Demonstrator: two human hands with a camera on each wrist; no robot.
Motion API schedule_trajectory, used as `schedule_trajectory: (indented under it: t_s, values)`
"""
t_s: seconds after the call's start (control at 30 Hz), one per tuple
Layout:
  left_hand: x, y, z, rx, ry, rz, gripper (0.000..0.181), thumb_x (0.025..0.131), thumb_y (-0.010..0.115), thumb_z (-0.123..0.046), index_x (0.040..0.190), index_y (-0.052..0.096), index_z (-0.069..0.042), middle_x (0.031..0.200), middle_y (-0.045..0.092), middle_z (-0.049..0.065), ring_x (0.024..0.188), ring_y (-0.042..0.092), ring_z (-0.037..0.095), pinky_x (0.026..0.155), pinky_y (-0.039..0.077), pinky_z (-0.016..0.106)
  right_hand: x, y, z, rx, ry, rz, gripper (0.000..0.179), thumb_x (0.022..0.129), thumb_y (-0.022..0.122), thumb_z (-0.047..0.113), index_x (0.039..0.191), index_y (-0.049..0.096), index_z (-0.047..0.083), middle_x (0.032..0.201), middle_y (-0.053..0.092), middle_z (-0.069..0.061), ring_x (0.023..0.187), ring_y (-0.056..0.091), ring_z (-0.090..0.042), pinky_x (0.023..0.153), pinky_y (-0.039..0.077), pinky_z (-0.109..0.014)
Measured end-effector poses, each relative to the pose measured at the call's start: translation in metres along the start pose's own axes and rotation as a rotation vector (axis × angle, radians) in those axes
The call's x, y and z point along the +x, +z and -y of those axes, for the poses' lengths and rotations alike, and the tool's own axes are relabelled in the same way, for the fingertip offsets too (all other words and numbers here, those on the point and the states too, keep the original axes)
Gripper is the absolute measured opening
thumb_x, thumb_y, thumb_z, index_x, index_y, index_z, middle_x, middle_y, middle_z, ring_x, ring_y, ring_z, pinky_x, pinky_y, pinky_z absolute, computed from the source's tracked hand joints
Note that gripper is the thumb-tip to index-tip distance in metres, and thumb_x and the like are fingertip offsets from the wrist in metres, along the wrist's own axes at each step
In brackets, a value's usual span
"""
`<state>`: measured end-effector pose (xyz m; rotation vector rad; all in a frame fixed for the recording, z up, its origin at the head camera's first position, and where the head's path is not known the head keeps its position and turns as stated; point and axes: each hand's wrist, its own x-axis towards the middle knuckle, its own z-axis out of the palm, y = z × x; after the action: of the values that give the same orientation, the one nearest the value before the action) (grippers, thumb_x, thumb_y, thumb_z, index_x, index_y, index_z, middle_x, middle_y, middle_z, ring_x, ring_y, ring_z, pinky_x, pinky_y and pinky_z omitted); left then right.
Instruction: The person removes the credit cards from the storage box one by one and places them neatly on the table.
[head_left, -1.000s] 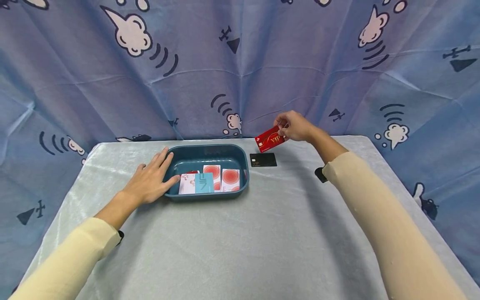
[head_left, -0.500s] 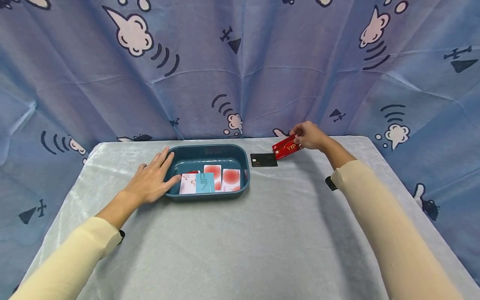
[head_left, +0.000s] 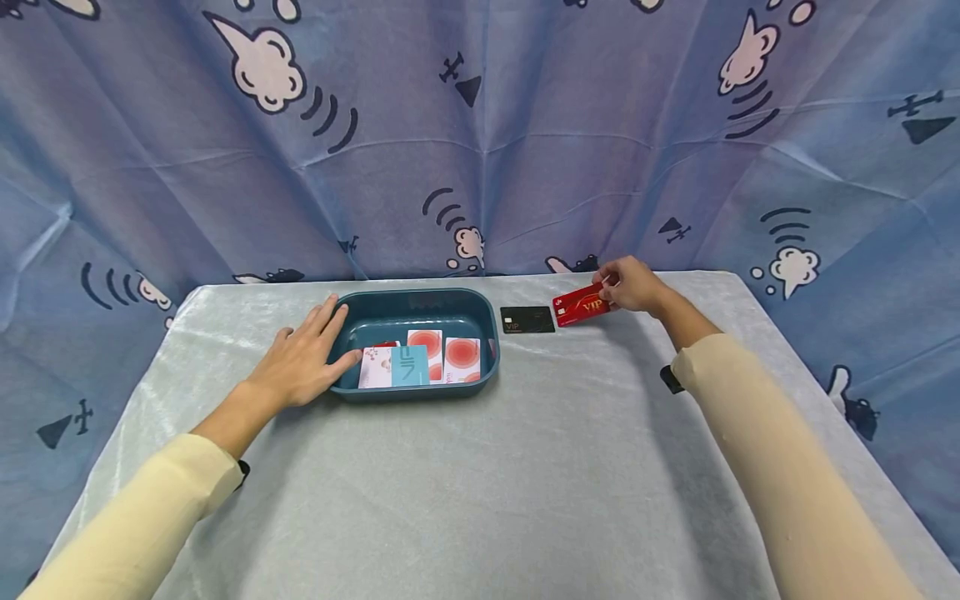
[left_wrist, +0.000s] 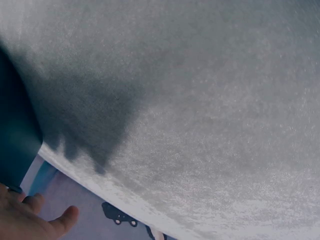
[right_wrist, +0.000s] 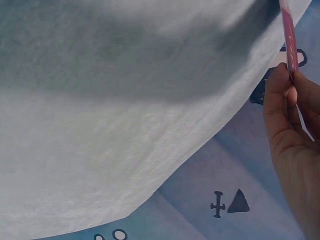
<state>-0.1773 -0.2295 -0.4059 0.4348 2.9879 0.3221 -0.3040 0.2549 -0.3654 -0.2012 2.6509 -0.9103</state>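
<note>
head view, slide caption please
Right hand holds a red VIP card beside a black card; left hand at a blue tray of cards.

In the head view, the right hand [head_left: 633, 285] has carried the red card [head_left: 576, 308] rightward and lower, from above the black card [head_left: 528, 320] to just beside its right end. The red card now slants less, its long edges nearer level. The right sleeve [head_left: 753, 425] has shifted rightward too.

Tray [head_left: 416, 395], black card [head_left: 531, 318] on table [head_left: 465, 492]
</note>
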Motion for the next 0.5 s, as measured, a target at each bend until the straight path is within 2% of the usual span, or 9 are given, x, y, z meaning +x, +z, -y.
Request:
schedule_trajectory:
  t_s: [0.2, 0.5]
  values:
    - [0.0, 0.0, 0.0, 0.011, 0.004, 0.011, 0.08, 0.103, 0.041, -0.053, 0.16, 0.012, -0.004, 0.166, 0.003, 0.017, 0.15, 0.014, 0.041, 0.105, 0.023, 0.072, -0.001, 0.002, -0.011, -0.006, 0.016, 0.018, 0.027, 0.096, 0.054, -0.006, 0.122, 0.057, -0.014, 0.11, 0.055, -0.028, 0.099, 0.056, -0.035, 0.071, 0.059, -0.032]
    - [0.001, 0.0, 0.0, 0.008, 0.002, 0.012, 0.081, 0.102, 0.041, -0.054, 0.16, 0.012, -0.004, 0.166, 0.003, 0.017, 0.15, 0.014, 0.041, 0.105, 0.023, 0.072, 0.0, 0.01, -0.025, -0.015, 0.038, 0.015, 0.028, 0.096, 0.054, -0.006, 0.122, 0.058, -0.015, 0.107, 0.056, -0.027, 0.092, 0.058, -0.03, 0.071, 0.058, -0.034]
